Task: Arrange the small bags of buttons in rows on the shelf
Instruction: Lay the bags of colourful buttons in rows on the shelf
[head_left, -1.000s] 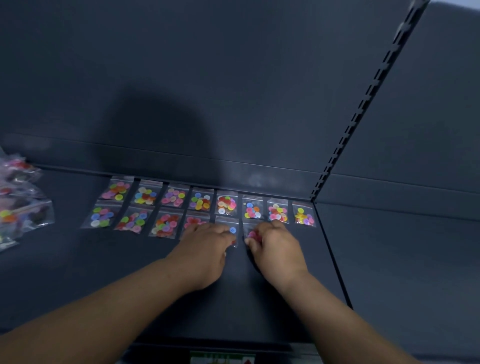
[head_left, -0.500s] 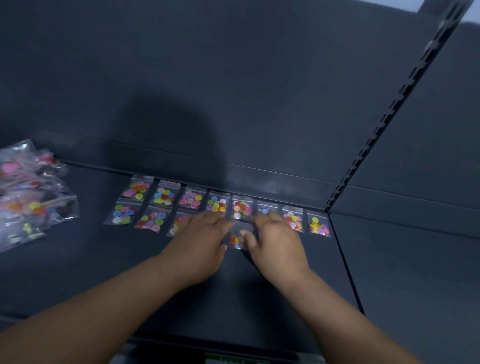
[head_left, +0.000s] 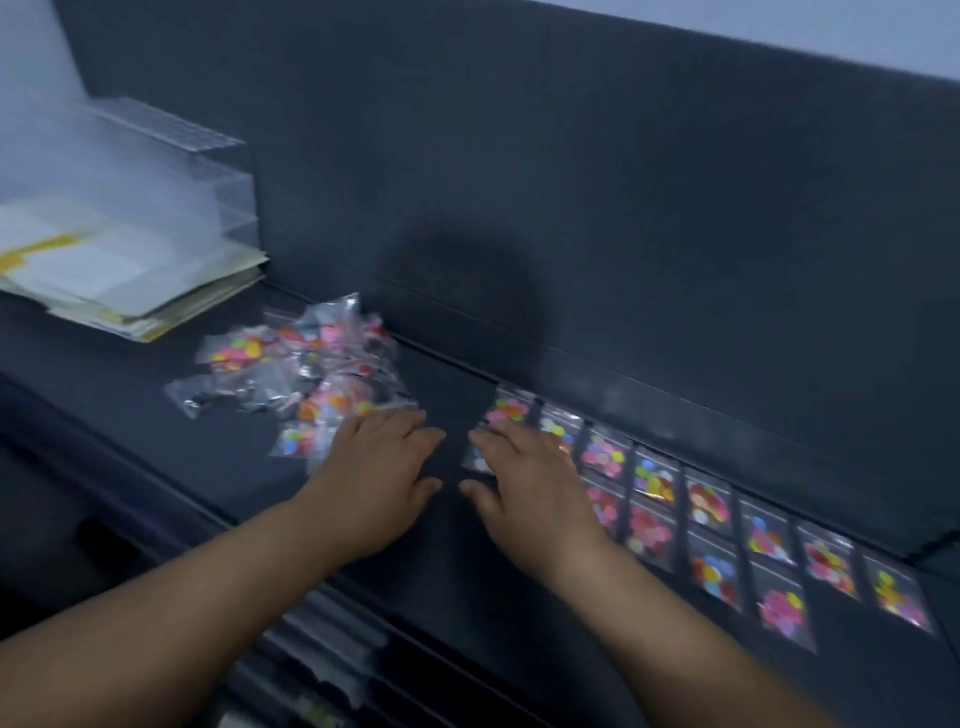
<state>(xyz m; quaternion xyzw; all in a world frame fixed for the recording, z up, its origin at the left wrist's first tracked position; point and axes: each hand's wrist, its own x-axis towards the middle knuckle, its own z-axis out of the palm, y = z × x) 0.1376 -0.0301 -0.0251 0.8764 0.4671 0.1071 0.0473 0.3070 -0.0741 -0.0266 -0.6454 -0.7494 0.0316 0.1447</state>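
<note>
Small clear bags of coloured buttons lie in two rows (head_left: 706, 504) along the back of the dark shelf (head_left: 208, 447), running to the right. A loose pile of more button bags (head_left: 306, 374) sits to the left. My left hand (head_left: 379, 467) hovers flat beside the pile's near edge, fingers spread, holding nothing. My right hand (head_left: 524, 483) is spread over the left end of the rows and covers the first bags there. The picture is blurred by motion.
A clear stacked paper tray (head_left: 156, 171) with a stack of papers (head_left: 119, 280) stands at the far left of the shelf. The dark back panel (head_left: 571, 208) rises behind the rows. Lower shelves with items (head_left: 322, 649) show below the front edge.
The view has swung left, bringing the loose pile and the paper tray into sight. Both hands have moved from the right part of the rows to their left end, near the pile.
</note>
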